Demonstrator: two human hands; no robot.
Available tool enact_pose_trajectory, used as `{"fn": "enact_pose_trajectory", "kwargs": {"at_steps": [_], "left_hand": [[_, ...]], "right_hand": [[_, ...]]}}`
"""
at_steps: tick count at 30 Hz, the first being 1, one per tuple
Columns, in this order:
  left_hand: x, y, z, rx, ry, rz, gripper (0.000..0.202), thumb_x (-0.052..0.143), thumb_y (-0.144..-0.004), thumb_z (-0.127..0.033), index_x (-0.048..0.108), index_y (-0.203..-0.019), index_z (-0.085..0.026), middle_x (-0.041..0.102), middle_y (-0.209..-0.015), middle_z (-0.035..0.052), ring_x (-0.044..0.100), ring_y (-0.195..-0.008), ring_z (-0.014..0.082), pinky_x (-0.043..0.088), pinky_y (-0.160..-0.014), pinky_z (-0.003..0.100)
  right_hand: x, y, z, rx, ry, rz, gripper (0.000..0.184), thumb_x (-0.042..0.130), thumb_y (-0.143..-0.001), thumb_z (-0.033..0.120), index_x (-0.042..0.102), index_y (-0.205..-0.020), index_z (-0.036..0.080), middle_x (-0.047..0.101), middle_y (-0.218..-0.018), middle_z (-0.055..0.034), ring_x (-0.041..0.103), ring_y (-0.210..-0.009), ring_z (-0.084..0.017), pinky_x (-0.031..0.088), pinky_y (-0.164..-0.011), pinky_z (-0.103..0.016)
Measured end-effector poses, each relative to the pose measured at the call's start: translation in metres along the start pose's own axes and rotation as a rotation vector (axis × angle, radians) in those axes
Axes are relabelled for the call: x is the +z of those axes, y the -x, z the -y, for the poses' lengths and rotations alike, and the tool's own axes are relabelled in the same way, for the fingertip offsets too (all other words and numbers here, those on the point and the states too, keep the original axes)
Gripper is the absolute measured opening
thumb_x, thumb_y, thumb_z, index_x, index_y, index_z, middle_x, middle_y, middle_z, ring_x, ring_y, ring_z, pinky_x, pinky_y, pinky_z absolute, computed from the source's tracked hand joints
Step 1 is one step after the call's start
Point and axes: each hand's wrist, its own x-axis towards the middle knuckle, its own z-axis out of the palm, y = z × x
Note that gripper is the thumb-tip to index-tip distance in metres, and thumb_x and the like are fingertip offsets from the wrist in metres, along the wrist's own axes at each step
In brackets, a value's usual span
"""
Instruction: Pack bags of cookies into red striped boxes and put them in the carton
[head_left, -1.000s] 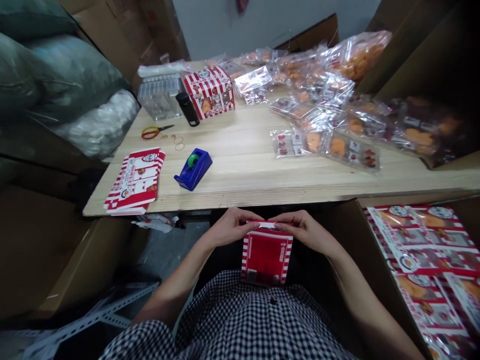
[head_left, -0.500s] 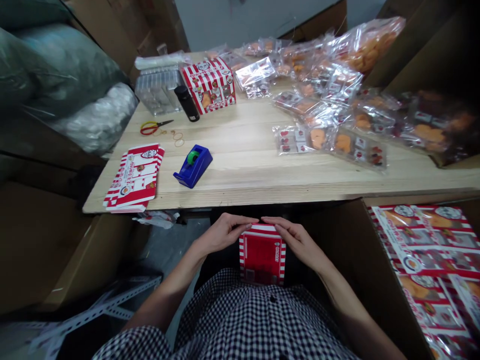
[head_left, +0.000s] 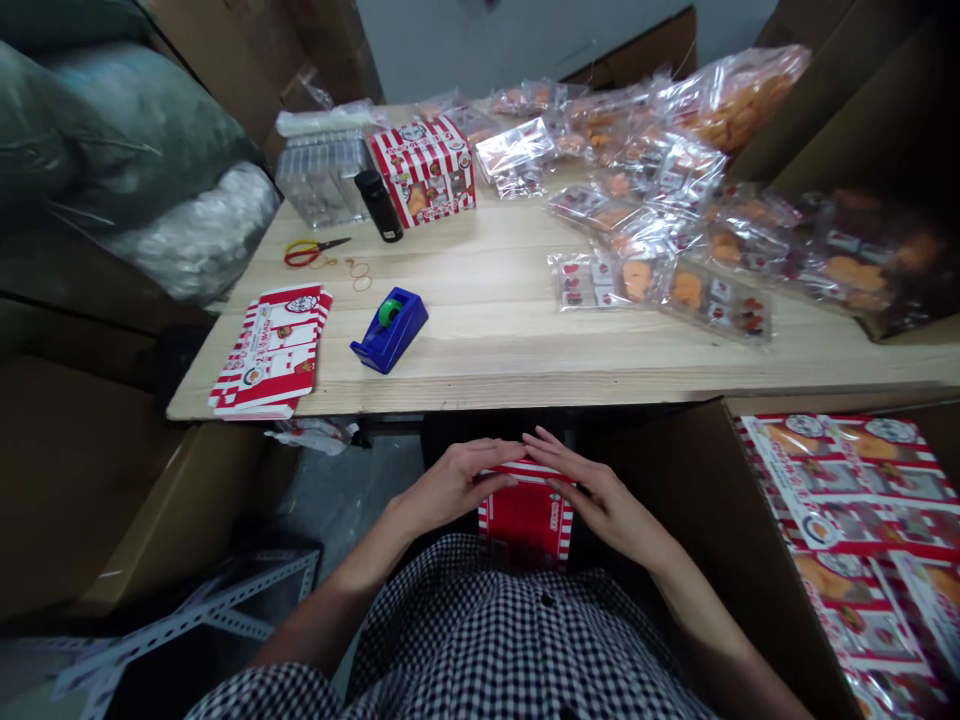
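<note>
A small red and white striped box (head_left: 525,520) stands upright on my lap, just below the table's front edge. My left hand (head_left: 454,482) lies over its top left, fingers stretched flat and pressing on the top flap. My right hand (head_left: 592,490) lies over the top right in the same way, fingers extended. The fingertips of both hands meet above the box's top. Neither hand grips the box; both rest on it.
On the wooden table (head_left: 495,330) lie a blue tape dispenser (head_left: 390,328), flat striped cartons (head_left: 271,348), scissors (head_left: 311,250), a black bottle (head_left: 379,205), a built striped box (head_left: 424,170) and several clear toy packets (head_left: 660,280). A cardboard box of finished packs (head_left: 855,540) stands at right.
My fingers went from pinching the top flap to lying flat over the box's top. The box sank a little lower on my lap.
</note>
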Motion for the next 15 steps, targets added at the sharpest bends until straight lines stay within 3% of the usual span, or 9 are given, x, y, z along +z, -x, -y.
{"fn": "enact_pose_trajectory", "kwargs": {"at_steps": [4, 8, 13, 15], "left_hand": [[-0.001, 0.008, 0.005, -0.068, 0.025, -0.077, 0.043, 0.061, -0.093, -0.03, 0.058, -0.136, -0.025, 0.066, -0.131, 0.0077, 0.061, -0.122, 0.0207, 0.048, -0.106, 0.039], [-0.002, 0.012, 0.012, -0.081, 0.141, -0.067, 0.039, 0.061, -0.093, -0.027, 0.061, -0.132, -0.027, 0.065, -0.133, 0.0068, 0.06, -0.124, 0.0205, 0.047, -0.108, 0.039], [0.007, 0.014, 0.022, -0.108, 0.246, -0.11, 0.032, 0.06, -0.094, -0.027, 0.067, -0.125, -0.027, 0.067, -0.131, 0.0061, 0.062, -0.122, 0.0204, 0.047, -0.108, 0.041], [0.012, 0.015, 0.021, -0.122, 0.249, -0.146, 0.03, 0.059, -0.094, -0.028, 0.068, -0.123, -0.026, 0.067, -0.13, 0.0063, 0.062, -0.122, 0.0206, 0.048, -0.107, 0.041]], "right_hand": [[-0.002, 0.003, -0.003, 0.019, -0.015, 0.002, 0.043, 0.044, -0.102, 0.026, 0.048, -0.145, 0.035, 0.047, -0.153, 0.0004, 0.027, -0.149, -0.023, 0.025, -0.121, -0.055], [-0.001, 0.002, -0.008, 0.025, -0.017, 0.022, 0.041, 0.043, -0.103, 0.028, 0.052, -0.142, 0.034, 0.05, -0.15, -0.0004, 0.029, -0.149, -0.024, 0.028, -0.12, -0.054], [0.004, -0.008, -0.01, 0.062, -0.045, -0.018, 0.03, 0.055, -0.098, 0.031, 0.067, -0.126, 0.031, 0.065, -0.134, -0.0063, 0.059, -0.126, -0.026, 0.046, -0.109, -0.049], [0.008, -0.013, -0.011, 0.057, -0.061, -0.062, 0.026, 0.058, -0.097, 0.032, 0.071, -0.119, 0.03, 0.068, -0.127, -0.0069, 0.064, -0.117, -0.025, 0.05, -0.104, -0.045]]}}
